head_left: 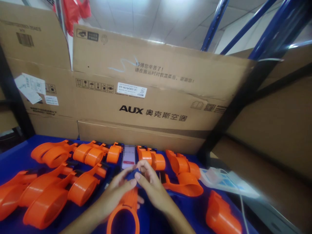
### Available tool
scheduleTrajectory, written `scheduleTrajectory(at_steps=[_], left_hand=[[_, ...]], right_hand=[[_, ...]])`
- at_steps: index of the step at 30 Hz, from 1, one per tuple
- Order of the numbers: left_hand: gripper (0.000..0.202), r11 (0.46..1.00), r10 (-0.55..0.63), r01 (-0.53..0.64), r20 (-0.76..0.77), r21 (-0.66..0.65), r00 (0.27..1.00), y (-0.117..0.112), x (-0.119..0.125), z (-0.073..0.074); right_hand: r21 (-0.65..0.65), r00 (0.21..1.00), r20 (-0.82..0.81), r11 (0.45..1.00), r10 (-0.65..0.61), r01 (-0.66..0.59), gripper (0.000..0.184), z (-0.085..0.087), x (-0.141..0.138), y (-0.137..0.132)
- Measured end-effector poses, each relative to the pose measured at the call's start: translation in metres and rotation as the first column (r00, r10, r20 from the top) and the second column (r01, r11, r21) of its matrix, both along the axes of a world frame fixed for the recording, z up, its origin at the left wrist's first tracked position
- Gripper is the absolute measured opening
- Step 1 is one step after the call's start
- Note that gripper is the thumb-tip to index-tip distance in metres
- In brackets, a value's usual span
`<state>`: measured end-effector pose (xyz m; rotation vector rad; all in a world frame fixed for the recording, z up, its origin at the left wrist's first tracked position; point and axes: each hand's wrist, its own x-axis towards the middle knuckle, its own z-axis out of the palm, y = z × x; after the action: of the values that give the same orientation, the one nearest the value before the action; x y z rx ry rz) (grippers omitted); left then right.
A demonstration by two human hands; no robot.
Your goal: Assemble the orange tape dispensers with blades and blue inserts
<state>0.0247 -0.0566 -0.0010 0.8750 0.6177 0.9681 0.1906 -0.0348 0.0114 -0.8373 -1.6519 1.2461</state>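
Observation:
My left hand [117, 187] and my right hand [152, 185] meet in front of me, both closed. Thumbs and fingers pinch a small dark-blue piece [131, 175], whose exact kind I cannot make out. Directly below it is an orange plastic part [129, 199] with a flat strap-like neck and a large round ring pointing towards me. Fingers partly show behind its neck, and the joint between blue piece and orange part is covered by my hands. Just beyond my fingertips stands a phone [128, 157] with a lit screen.
Similar orange ringed parts [46, 201] with dark ends lie in rows on the blue surface [14, 152], left and right. One orange part [221, 214] sits at the front right. Cardboard boxes [146, 130] wall the back; a dark post [226, 110] and clear plastic packaging [229, 182] are right.

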Motion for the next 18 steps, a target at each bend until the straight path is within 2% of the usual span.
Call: scheduleTrajectory(at_steps=[5,10,14,16,18], left_hand=[[0.057,0.999,0.003,-0.003,-0.014,0.034,1.000,0.001,-0.001,0.002],[0.056,1.000,-0.017,0.016,0.018,0.027,1.000,0.001,-0.002,0.000],[0.062,0.999,0.016,-0.015,-0.024,0.043,1.000,0.003,0.000,-0.002],[0.066,0.997,0.073,-0.073,-0.025,0.014,0.997,0.007,0.000,-0.002],[0.070,0.992,0.122,-0.121,0.011,-0.039,0.993,0.014,-0.003,-0.001]], right_hand=[[0.009,0.999,-0.012,0.999,-0.040,0.040,0.031,0.000,-0.005,-0.002],[0.000,0.997,-0.027,0.998,-0.069,0.069,0.044,-0.001,-0.007,-0.005],[-0.016,0.989,0.013,0.989,-0.147,0.148,0.040,-0.003,-0.004,-0.002],[0.021,0.972,0.079,0.976,-0.220,0.219,0.040,-0.002,0.000,0.001],[0.157,0.931,0.252,0.960,-0.264,0.230,0.039,0.002,0.005,0.002]])
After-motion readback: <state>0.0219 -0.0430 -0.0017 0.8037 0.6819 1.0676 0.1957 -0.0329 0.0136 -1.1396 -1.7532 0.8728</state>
